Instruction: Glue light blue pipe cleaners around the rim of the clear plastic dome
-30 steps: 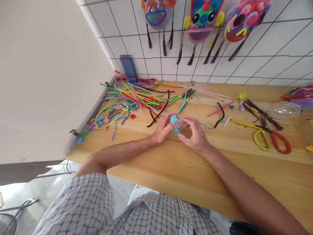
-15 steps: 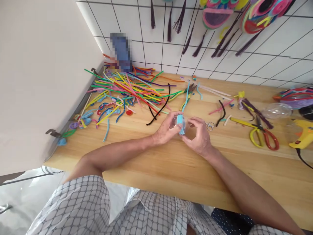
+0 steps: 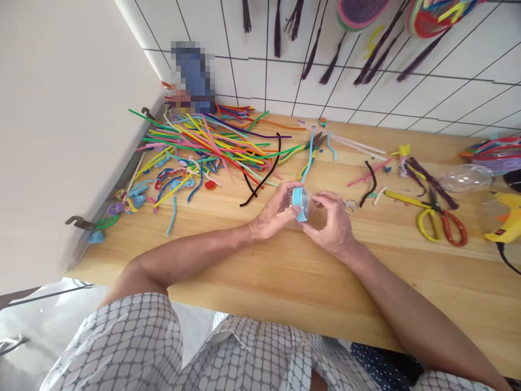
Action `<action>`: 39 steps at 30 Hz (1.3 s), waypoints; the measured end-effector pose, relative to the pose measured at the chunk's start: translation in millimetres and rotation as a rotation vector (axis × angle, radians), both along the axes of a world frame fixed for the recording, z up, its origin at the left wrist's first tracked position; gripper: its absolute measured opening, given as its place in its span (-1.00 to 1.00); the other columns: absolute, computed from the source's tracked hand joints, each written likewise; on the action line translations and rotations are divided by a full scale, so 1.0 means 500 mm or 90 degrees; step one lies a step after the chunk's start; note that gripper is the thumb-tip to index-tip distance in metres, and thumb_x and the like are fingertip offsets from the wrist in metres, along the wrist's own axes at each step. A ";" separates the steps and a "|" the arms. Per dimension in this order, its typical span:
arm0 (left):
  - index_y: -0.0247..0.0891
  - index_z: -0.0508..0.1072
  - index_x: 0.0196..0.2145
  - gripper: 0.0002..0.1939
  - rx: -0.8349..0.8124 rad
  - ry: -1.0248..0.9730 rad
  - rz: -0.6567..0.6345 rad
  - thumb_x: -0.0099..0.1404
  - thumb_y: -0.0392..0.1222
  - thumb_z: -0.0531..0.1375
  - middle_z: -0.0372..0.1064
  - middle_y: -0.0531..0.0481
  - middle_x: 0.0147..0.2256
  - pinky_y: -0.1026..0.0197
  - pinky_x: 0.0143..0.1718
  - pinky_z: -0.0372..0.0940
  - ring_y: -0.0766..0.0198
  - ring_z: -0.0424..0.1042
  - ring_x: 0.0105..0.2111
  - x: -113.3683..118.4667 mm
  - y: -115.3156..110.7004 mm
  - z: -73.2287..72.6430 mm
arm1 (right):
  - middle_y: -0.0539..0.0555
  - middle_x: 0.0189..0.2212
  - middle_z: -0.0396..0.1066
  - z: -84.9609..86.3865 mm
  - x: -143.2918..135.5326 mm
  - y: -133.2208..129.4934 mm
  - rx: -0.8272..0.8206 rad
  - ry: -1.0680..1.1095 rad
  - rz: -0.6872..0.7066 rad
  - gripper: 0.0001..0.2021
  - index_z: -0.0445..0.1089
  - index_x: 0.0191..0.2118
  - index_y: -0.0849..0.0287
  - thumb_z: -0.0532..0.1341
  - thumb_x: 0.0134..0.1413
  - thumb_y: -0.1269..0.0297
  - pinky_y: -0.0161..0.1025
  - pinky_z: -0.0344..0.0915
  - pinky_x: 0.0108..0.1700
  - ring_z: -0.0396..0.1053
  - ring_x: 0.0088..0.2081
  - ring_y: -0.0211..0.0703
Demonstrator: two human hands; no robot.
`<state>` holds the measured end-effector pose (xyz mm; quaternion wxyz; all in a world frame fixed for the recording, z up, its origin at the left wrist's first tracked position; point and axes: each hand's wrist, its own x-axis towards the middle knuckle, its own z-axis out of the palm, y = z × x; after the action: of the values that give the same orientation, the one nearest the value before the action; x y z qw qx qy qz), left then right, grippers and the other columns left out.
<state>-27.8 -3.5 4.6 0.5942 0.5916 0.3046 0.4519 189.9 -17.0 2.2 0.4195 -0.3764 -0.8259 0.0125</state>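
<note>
Above the wooden table (image 3: 260,271), my left hand (image 3: 277,213) grips a small clear round object with a light blue band (image 3: 300,205) around it. A light blue pipe cleaner (image 3: 310,157) sticks up from the band toward the wall. My right hand (image 3: 331,221) is on the object's right side, thumb and fingers curved around its edge. Small silver scissors (image 3: 350,206) lie just right of my right hand. Behind the hands lie pliers (image 3: 317,142) with green and yellow handles.
Many coloured pipe cleaners (image 3: 211,141) are heaped at the back left. Large scissors (image 3: 435,212), a clear plastic piece (image 3: 467,178) and a yellow glue gun (image 3: 504,217) lie at the right. Dark tassels (image 3: 277,32) hang on the tiled wall. A pale panel (image 3: 73,119) borders the left.
The view has shifted slightly. The blue band now shows more of its face, turned a little in my hands. Both hands keep nearly the same hold.
</note>
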 end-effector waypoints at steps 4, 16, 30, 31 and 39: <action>-0.11 0.25 0.31 -0.32 -0.017 -0.013 -0.004 0.45 0.28 0.32 0.38 -0.08 0.01 0.02 0.10 0.46 0.11 0.45 0.00 0.004 -0.002 -0.002 | 0.30 0.14 0.48 -0.003 0.003 0.000 -0.008 -0.007 0.000 -0.25 0.20 0.42 0.03 0.49 0.20 0.22 0.22 0.67 -0.04 0.57 0.09 0.28; -0.14 0.30 0.28 -0.33 -0.014 -0.009 0.015 0.44 0.27 0.36 0.37 -0.11 0.06 0.06 0.12 0.46 0.12 0.47 0.04 0.003 -0.007 0.003 | 0.31 0.16 0.49 -0.008 0.010 0.001 -0.022 -0.012 0.014 -0.25 0.20 0.42 0.03 0.49 0.21 0.18 0.22 0.65 0.01 0.56 0.12 0.28; -0.14 0.33 0.27 -0.41 0.044 0.059 0.038 0.47 0.18 0.33 0.39 -0.17 0.14 -0.03 0.24 0.38 0.03 0.42 0.17 0.003 -0.006 0.004 | 0.30 0.14 0.49 -0.009 0.009 -0.001 -0.022 -0.021 0.009 -0.27 0.19 0.39 0.03 0.47 0.21 0.18 0.19 0.64 -0.04 0.57 0.09 0.26; -0.14 0.32 0.27 -0.42 0.048 0.061 0.036 0.48 0.17 0.33 0.39 -0.17 0.14 -0.03 0.24 0.37 0.03 0.42 0.17 0.003 -0.006 0.004 | 0.31 0.14 0.49 -0.009 0.008 -0.001 -0.017 -0.019 0.011 -0.27 0.19 0.39 0.03 0.47 0.21 0.18 0.19 0.64 -0.05 0.57 0.08 0.26; -0.13 0.33 0.29 -0.41 0.052 0.068 0.029 0.48 0.19 0.31 0.41 -0.16 0.10 -0.04 0.23 0.38 0.01 0.43 0.17 0.003 -0.005 0.000 | 0.30 0.13 0.50 -0.008 0.009 -0.001 -0.016 -0.025 0.009 -0.25 0.18 0.38 0.02 0.48 0.17 0.22 0.21 0.64 -0.03 0.58 0.07 0.28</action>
<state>-26.2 -6.0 4.7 0.5420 0.6316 0.3301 0.4453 194.4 -17.7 -1.8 0.3985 -0.3763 -0.8363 0.0182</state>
